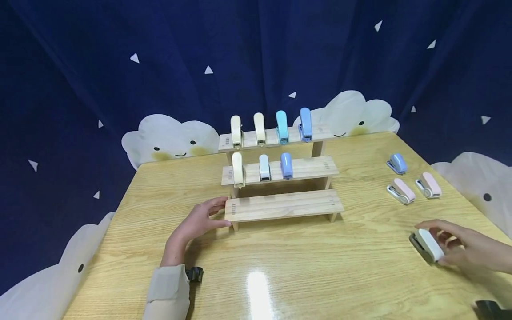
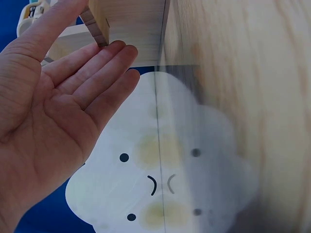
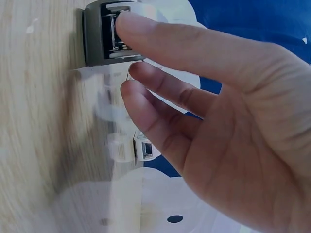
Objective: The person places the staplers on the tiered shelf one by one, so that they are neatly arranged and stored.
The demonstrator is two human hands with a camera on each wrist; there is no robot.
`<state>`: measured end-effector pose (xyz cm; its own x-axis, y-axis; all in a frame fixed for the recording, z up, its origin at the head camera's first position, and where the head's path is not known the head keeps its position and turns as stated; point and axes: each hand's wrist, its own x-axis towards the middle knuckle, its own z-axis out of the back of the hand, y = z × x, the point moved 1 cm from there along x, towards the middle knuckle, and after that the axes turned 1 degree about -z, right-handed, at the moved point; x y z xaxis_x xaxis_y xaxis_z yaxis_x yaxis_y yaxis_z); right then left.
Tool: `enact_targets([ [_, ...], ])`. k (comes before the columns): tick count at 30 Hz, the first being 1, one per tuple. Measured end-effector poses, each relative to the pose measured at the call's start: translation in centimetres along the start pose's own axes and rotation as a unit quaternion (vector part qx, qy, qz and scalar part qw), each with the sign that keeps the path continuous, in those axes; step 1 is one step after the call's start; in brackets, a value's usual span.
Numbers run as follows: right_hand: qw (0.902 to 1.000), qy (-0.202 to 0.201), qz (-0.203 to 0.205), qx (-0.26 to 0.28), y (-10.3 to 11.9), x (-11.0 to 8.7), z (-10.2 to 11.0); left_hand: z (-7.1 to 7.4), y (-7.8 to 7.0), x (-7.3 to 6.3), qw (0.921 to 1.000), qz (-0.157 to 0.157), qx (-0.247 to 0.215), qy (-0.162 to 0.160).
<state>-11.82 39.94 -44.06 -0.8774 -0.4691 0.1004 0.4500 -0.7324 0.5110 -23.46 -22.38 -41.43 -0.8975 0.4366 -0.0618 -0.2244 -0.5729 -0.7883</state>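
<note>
At the left end of a three-step wooden display rack (image 1: 280, 206), my left hand (image 1: 202, 220) holds the lowest plank, thumb at its front corner and fingers at its back corner. In the left wrist view the fingers (image 2: 104, 80) reach along the wood beside the plank's end. Far to the right, my right hand (image 1: 460, 244) grips a white stapler (image 1: 430, 244) with a grey base, low over the table. Its thumb (image 3: 138, 29) overlaps the stapler's front end in the right wrist view, while the other fingers bend on the far side.
Several staplers, cream, turquoise, pale blue and blue, stand on the rack's top step (image 1: 248, 138) and middle step (image 1: 312, 168). On the table (image 1: 320, 266) at right lie a blue stapler (image 1: 397, 163), a pink stapler (image 1: 401, 191) and another pink stapler (image 1: 429, 185). A navy curtain (image 1: 240, 53) hangs behind.
</note>
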Motion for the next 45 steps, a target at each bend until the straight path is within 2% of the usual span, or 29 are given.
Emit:
enact_targets([
  [3,0.9999,-0.010,0.012,-0.003,0.1,0.3,0.1,0.1,0.1,0.0,1.0000,-0.001,0.000,0.000],
  [6,0.9982,-0.042,0.041,-0.010,0.2,0.5,-0.1,0.1,0.1,0.0,1.0000,-0.003,-0.003,-0.001],
  [10,0.9949,-0.074,0.061,-0.031,0.3,0.7,-0.5,0.2,0.2,-0.1,1.0000,-0.004,-0.005,-0.002],
  [16,0.9902,-0.109,0.037,-0.079,0.9,1.1,-0.6,0.4,0.1,0.0,1.0000,-0.006,-0.005,-0.002],
  [20,0.9873,-0.128,0.036,-0.087,1.4,2.0,-0.2,0.4,0.1,0.0,1.0000,-0.006,-0.007,-0.001],
  [28,0.9865,-0.142,0.046,-0.069,2.9,4.5,1.4,0.3,0.4,0.0,1.0000,-0.003,-0.005,-0.001],
  [35,0.9870,-0.146,0.064,-0.023,4.8,7.2,2.2,0.1,0.4,0.0,1.0000,-0.005,-0.002,-0.003],
  [41,0.9832,-0.157,0.092,-0.016,6.2,10.1,2.8,0.0,0.3,0.0,1.0000,-0.005,-0.004,-0.002],
  [45,0.9810,-0.167,0.096,-0.023,7.7,12.0,3.1,-0.2,0.3,0.0,1.0000,-0.006,-0.004,-0.005],
])
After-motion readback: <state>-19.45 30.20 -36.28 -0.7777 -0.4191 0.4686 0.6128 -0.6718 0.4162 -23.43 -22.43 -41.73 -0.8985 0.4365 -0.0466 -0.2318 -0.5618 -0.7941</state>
